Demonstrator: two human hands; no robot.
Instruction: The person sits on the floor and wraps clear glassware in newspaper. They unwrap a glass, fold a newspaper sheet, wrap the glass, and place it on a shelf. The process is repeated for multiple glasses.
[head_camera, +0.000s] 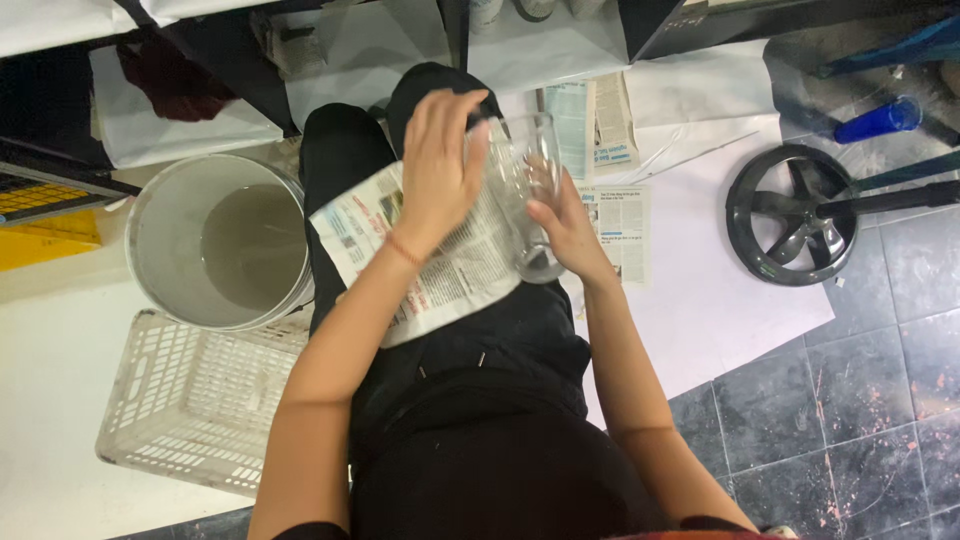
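Your right hand (565, 225) grips a clear glass mug (528, 195) over your lap, fingers clamped around its side. Your left hand (440, 165) rests on the mug's far rim, fingers spread, above a newspaper sheet (440, 275). A grey bucket (160, 250) and white crate (190, 400) sit left.

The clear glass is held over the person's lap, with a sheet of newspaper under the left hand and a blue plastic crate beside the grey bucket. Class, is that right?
Not quite: the crate is white, not blue, as the head view shows. The rest stands: the clear glass is held over the lap, newspaper lies under the left hand, and the crate sits beside the grey bucket.
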